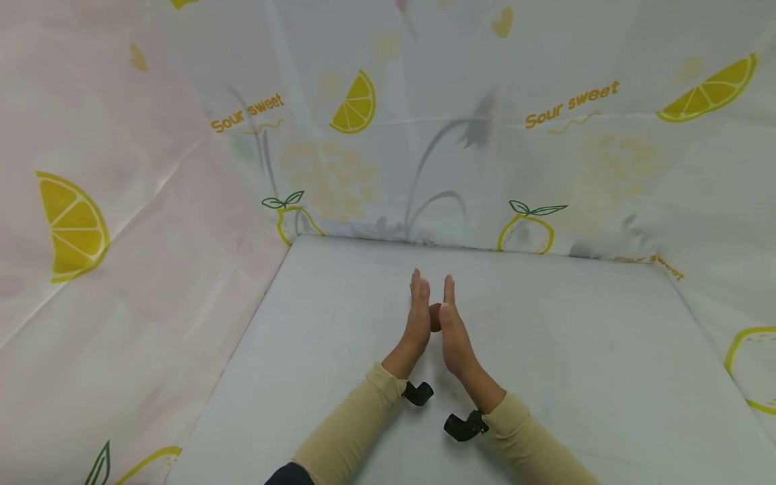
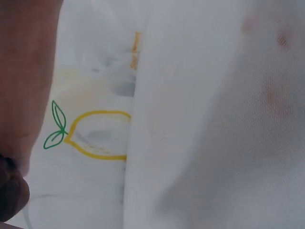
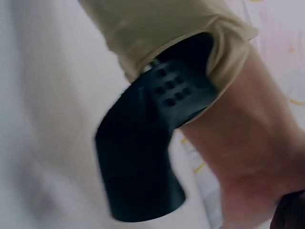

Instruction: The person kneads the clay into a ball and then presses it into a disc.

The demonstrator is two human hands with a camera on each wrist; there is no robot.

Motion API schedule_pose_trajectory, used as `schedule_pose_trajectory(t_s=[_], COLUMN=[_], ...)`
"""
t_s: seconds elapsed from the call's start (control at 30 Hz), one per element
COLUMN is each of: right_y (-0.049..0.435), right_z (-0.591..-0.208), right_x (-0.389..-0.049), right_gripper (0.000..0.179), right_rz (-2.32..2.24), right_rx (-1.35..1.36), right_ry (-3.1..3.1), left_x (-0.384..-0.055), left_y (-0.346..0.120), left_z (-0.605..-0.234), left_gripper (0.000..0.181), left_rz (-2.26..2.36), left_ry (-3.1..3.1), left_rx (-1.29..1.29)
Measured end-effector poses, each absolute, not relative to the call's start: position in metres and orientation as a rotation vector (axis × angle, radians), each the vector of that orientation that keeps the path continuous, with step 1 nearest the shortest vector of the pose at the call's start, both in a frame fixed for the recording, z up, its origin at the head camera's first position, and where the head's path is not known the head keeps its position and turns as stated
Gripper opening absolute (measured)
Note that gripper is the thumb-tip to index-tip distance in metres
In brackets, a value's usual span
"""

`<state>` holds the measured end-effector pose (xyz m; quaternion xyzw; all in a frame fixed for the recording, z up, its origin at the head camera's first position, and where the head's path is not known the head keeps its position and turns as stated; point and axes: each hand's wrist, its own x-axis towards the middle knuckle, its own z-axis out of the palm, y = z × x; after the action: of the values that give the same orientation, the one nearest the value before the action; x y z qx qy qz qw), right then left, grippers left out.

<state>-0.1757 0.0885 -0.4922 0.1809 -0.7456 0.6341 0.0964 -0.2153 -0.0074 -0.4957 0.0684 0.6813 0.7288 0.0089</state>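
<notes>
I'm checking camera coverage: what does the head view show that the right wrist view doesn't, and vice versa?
Head only: the right hand and orange "Sour sweet" lettering.
Right wrist only: small round holes in the bent black plastic left-wrist mount.
Both: that mount, the beige fabric left sleeve, the left hand and, apparently, the rounded brown lump between the hands.

Lump (image 1: 435,318) between left hand (image 1: 418,323) and right hand (image 1: 456,338), seemingly above table (image 1: 576,350)

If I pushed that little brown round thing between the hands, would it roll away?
The small, dark-brown, rounded lump, material unclear, would probably roll, since its visible edge curves. It may be easy to lift, being much smaller than the left hand or right hand beside it.
</notes>
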Motion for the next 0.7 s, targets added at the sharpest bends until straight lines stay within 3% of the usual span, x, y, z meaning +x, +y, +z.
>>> schedule_pose_trajectory(t_s=[0.2, 0.7], right_y=[0.091, 0.108], right_z=[-0.475, -0.478], right_x=[-0.179, -0.203], right_gripper=[0.065, 0.059], right_rz=[1.848, 1.999], right_rx=[0.576, 0.434], right_ry=[-2.162, -2.162], left_x=[-0.212, -0.199], left_y=[-0.006, -0.002], left_z=[-0.5, -0.492], left_gripper=[0.072, 0.075], left_rz=[2.227, 2.107], left_ry=[2.075, 2.019], left_rx=[0.247, 0.495])
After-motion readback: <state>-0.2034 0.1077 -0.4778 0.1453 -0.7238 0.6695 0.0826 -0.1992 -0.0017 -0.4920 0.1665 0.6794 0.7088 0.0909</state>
